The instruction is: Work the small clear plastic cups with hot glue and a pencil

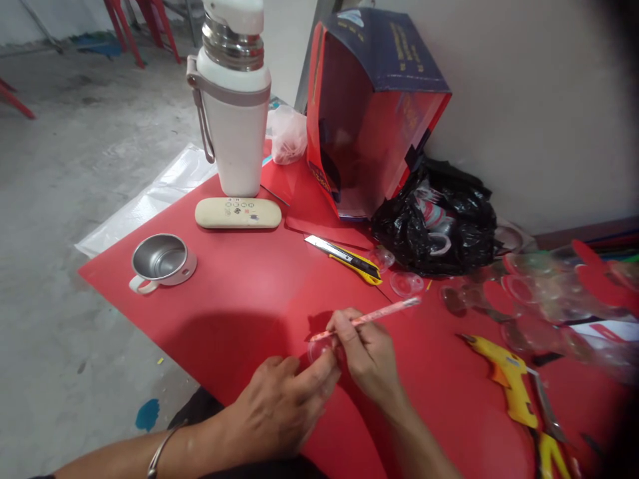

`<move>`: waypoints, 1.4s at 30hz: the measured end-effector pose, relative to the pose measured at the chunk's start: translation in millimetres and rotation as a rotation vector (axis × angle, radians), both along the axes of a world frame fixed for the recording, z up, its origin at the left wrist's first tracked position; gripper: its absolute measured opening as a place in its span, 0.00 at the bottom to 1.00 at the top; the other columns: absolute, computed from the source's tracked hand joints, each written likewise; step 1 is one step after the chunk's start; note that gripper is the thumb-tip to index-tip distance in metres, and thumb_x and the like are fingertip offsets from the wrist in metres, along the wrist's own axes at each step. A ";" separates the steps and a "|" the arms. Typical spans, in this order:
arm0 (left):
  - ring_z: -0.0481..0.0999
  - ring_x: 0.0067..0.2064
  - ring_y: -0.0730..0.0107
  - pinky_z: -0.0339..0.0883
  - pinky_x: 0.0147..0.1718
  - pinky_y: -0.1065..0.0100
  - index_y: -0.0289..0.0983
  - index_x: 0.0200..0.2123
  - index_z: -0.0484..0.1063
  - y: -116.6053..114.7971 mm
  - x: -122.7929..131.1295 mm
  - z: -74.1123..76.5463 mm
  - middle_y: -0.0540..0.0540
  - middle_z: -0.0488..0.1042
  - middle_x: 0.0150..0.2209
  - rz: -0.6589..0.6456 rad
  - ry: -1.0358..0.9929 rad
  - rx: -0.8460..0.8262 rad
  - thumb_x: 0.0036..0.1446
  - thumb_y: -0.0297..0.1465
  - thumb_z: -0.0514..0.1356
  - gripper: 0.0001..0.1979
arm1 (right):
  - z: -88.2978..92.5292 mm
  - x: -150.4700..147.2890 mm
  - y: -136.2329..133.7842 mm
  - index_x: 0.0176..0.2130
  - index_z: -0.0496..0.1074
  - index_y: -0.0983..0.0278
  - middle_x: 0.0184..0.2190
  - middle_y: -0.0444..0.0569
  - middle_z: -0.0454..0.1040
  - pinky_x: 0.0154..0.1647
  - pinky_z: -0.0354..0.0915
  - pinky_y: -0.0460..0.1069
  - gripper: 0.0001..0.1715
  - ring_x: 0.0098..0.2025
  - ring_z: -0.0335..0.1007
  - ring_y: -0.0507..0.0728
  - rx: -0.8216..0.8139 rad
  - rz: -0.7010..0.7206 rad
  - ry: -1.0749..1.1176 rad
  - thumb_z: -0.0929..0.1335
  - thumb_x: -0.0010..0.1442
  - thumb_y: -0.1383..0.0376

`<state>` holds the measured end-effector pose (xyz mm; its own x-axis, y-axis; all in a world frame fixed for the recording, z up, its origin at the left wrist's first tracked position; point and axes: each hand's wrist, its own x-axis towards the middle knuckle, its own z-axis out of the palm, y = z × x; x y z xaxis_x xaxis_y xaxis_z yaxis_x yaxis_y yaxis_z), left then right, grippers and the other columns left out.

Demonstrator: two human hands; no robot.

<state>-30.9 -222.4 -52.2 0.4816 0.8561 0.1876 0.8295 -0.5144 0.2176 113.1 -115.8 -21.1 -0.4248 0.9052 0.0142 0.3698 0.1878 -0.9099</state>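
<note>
My right hand (367,352) grips a pink patterned pencil (382,311) near its lower end, the point down by a small clear round plastic piece (315,348). The fingertips of my left hand (284,399) press on that piece against the red sheet (239,286), partly covering it. My left hand's fingers are bent and close together. Beyond my hands lies a yellow box cutter (349,259) with its blade out. Clear round plastic lids (407,285) rest beside it.
A white bottle (239,126), a cream case (238,213) and a steel cup (162,259) stand left. Behind are an open box (379,66) and a black plastic bag (464,226). At right lie a yellow glue gun (514,379), scissors (552,456) and clear containers (544,293).
</note>
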 end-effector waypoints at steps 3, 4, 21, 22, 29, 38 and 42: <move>0.73 0.30 0.67 0.70 0.23 0.62 0.34 0.63 0.65 2.0 0.3 3.0 0.43 0.69 0.63 0.001 -0.007 -0.023 0.60 0.31 0.56 0.26 | 11.0 -5.3 9.9 0.25 0.69 0.62 0.19 0.41 0.70 0.27 0.61 0.44 0.23 0.21 0.65 0.49 0.061 0.206 -0.074 0.61 0.71 0.59; 0.72 0.30 0.67 0.69 0.23 0.62 0.34 0.62 0.66 3.0 0.3 4.3 0.43 0.69 0.63 -0.002 -0.011 -0.034 0.60 0.31 0.56 0.26 | 13.1 -7.4 12.7 0.25 0.69 0.62 0.20 0.41 0.70 0.28 0.61 0.44 0.23 0.22 0.66 0.49 0.051 0.246 -0.087 0.61 0.71 0.60; 0.69 0.27 0.70 0.60 0.23 0.63 0.35 0.62 0.65 2.3 1.5 5.7 0.43 0.75 0.56 0.018 0.025 -0.013 0.60 0.32 0.57 0.26 | 13.5 -14.4 30.9 0.25 0.68 0.62 0.23 0.45 0.74 0.32 0.62 0.46 0.26 0.26 0.69 0.52 -0.064 0.509 -0.313 0.60 0.71 0.55; 0.69 0.27 0.70 0.60 0.24 0.63 0.35 0.62 0.65 2.2 1.3 5.0 0.43 0.75 0.57 0.022 0.027 -0.009 0.60 0.31 0.57 0.26 | 14.1 -14.6 31.5 0.24 0.68 0.62 0.23 0.45 0.74 0.32 0.62 0.46 0.26 0.26 0.70 0.52 -0.052 0.507 -0.307 0.60 0.71 0.55; 0.71 0.28 0.71 0.64 0.25 0.61 0.36 0.65 0.63 -0.4 -0.5 0.5 0.44 0.67 0.65 0.004 0.038 0.018 0.60 0.29 0.56 0.29 | 7.0 -6.9 31.5 0.25 0.69 0.62 0.22 0.44 0.74 0.30 0.63 0.46 0.27 0.25 0.71 0.52 0.050 0.341 -0.203 0.60 0.71 0.54; 0.73 0.26 0.72 0.68 0.25 0.63 0.36 0.62 0.67 -0.2 -0.6 0.4 0.43 0.70 0.63 0.024 0.083 0.057 0.58 0.25 0.54 0.27 | -1.3 17.3 28.5 0.24 0.71 0.62 0.22 0.45 0.74 0.32 0.67 0.47 0.29 0.26 0.74 0.53 0.077 0.095 -0.128 0.60 0.71 0.51; 0.73 0.24 0.73 0.70 0.24 0.65 0.34 0.58 0.70 4.6 -1.7 8.2 0.41 0.74 0.59 0.026 0.045 0.115 0.58 0.24 0.52 0.24 | -9.0 33.5 18.1 0.24 0.72 0.62 0.24 0.47 0.76 0.32 0.68 0.47 0.30 0.27 0.75 0.54 0.038 -0.010 -0.059 0.60 0.71 0.51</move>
